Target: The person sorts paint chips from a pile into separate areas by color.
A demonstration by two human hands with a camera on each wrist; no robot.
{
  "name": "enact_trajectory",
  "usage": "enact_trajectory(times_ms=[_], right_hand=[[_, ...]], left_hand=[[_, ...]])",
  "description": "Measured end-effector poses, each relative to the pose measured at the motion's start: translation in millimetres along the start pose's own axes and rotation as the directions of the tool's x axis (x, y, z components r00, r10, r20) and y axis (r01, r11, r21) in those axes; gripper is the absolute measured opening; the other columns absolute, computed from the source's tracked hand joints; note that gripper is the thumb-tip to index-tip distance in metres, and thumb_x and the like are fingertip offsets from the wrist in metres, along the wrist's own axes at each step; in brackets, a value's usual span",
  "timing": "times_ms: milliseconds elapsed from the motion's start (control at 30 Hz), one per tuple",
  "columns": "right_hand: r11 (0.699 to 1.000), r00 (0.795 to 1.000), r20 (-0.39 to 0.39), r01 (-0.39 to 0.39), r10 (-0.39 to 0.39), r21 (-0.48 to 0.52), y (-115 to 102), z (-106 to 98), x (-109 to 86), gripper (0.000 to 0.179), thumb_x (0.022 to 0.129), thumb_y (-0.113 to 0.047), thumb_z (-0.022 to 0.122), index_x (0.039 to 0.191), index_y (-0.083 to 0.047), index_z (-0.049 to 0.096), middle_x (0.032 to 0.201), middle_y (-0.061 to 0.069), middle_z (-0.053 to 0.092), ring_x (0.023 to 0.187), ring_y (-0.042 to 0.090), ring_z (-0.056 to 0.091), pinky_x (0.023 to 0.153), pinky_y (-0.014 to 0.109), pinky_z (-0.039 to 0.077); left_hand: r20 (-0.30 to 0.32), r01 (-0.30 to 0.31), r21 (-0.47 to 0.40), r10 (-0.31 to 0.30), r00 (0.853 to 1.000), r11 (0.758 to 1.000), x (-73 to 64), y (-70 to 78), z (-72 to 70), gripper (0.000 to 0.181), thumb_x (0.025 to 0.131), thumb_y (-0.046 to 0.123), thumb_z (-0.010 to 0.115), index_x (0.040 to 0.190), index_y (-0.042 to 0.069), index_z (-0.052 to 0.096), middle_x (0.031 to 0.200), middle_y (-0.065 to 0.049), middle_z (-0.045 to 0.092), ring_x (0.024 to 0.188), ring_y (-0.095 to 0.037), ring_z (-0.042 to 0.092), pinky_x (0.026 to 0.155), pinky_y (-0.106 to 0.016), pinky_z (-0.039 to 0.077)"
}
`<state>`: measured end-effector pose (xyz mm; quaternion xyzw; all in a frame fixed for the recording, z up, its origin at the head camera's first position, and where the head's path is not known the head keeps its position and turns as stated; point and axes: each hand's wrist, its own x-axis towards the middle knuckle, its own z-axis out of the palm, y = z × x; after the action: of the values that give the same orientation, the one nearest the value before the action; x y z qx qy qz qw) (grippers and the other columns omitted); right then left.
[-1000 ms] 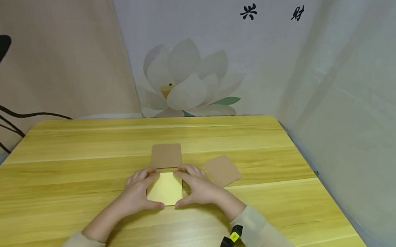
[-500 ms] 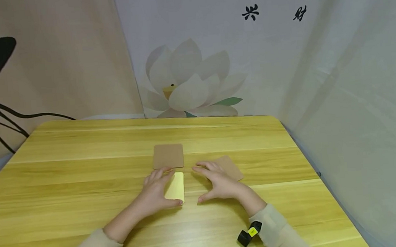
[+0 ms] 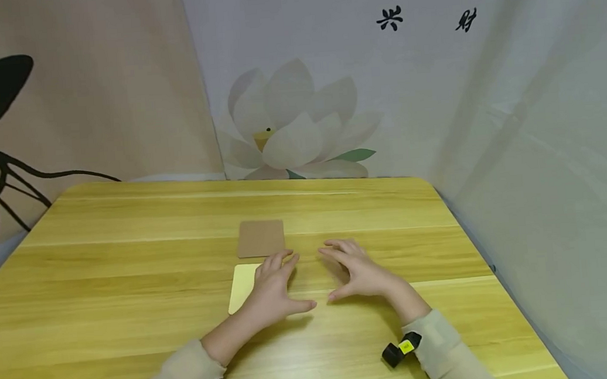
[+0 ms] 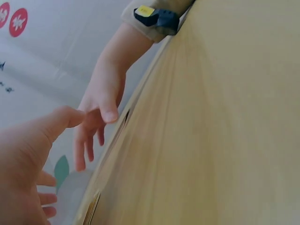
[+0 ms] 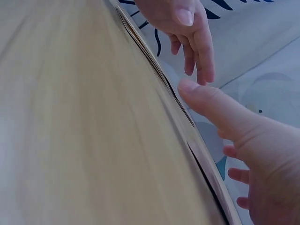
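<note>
In the head view a pale yellow square card [image 3: 241,288] lies on the wooden table, its right part hidden beneath my left hand [image 3: 274,288]. That hand is held over the card's right side, thumb and fingers apart and nothing between them. My right hand [image 3: 362,273] is spread above a brown square card [image 3: 337,269], which it mostly covers; a strip shows between thumb and forefinger. Another brown square card [image 3: 261,238] lies just beyond the yellow one. In the right wrist view the right hand [image 5: 262,150] has its thumb stretched toward the left hand [image 5: 192,37].
The light wooden table [image 3: 129,272] reaches back to a hanging cloth [image 3: 298,119] printed with a lotus and dark characters. Black cameras are strapped on both wrists, one at the right sleeve [image 3: 441,344].
Both hands have let go of the yellow card's sides and moved right. The left hand has passed over the yellow card; the right hand has come over the tilted brown card.
</note>
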<state>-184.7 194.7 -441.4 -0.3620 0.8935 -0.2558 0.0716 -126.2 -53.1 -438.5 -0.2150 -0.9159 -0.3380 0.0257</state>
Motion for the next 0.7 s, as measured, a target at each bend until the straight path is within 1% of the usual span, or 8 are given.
enact_trajectory(times_ms=[167,367,467,567,700], right_hand=[[1.000,1.000,-0.008,-0.030,0.030,-0.003,8.2,-6.7,-6.1,0.100,0.068,-0.054,0.081,0.149,-0.017,0.036,0.154,0.006,0.025,0.140,0.027,0.016,0.106,0.060,0.017],[0.998,0.998,0.012,-0.069,0.069,-0.010,16.6,-17.1,-10.6,0.102,0.067,-0.055,0.082,0.150,-0.020,0.034,0.156,0.004,0.022,0.140,0.030,0.015,0.104,0.063,0.020],[0.998,0.998,0.024,-0.065,0.066,-0.024,21.5,-21.8,-11.2,0.102,0.066,-0.055,0.082,0.150,-0.020,0.035,0.155,0.005,0.022,0.139,0.031,0.016,0.104,0.063,0.020],[0.998,0.999,0.031,-0.043,0.044,-0.038,26.7,-25.7,-10.6,0.103,0.065,-0.055,0.082,0.149,-0.018,0.036,0.155,0.008,0.024,0.139,0.033,0.018,0.104,0.063,0.017],[0.998,0.998,0.055,-0.031,0.034,-0.054,32.6,-29.5,-9.2,0.104,0.065,-0.057,0.081,0.149,-0.016,0.036,0.155,0.009,0.024,0.139,0.033,0.018,0.105,0.062,0.015]], left_hand=[[0.012,-0.015,0.000,0.015,1.000,1.000,7.1,8.8,12.7,0.099,0.068,0.051,0.081,0.142,-0.002,0.041,0.147,-0.017,0.030,0.133,-0.038,0.025,0.104,-0.057,0.021],[0.005,0.006,-0.026,-0.006,1.000,1.000,13.3,18.6,26.6,0.099,0.069,0.051,0.080,0.142,-0.003,0.041,0.147,-0.018,0.032,0.133,-0.039,0.024,0.104,-0.058,0.021],[0.012,0.017,-0.034,-0.016,1.000,0.999,17.0,22.4,33.6,0.099,0.070,0.052,0.079,0.142,-0.003,0.040,0.147,-0.019,0.032,0.133,-0.040,0.024,0.104,-0.060,0.020],[0.010,0.021,-0.035,-0.020,1.000,0.999,20.8,24.3,40.4,0.099,0.069,0.052,0.079,0.143,-0.002,0.040,0.148,-0.021,0.031,0.133,-0.042,0.024,0.103,-0.063,0.020],[0.006,0.022,-0.033,-0.022,1.000,0.999,26.5,26.2,47.9,0.100,0.070,0.052,0.079,0.144,-0.001,0.039,0.148,-0.022,0.030,0.133,-0.042,0.025,0.103,-0.064,0.020]])
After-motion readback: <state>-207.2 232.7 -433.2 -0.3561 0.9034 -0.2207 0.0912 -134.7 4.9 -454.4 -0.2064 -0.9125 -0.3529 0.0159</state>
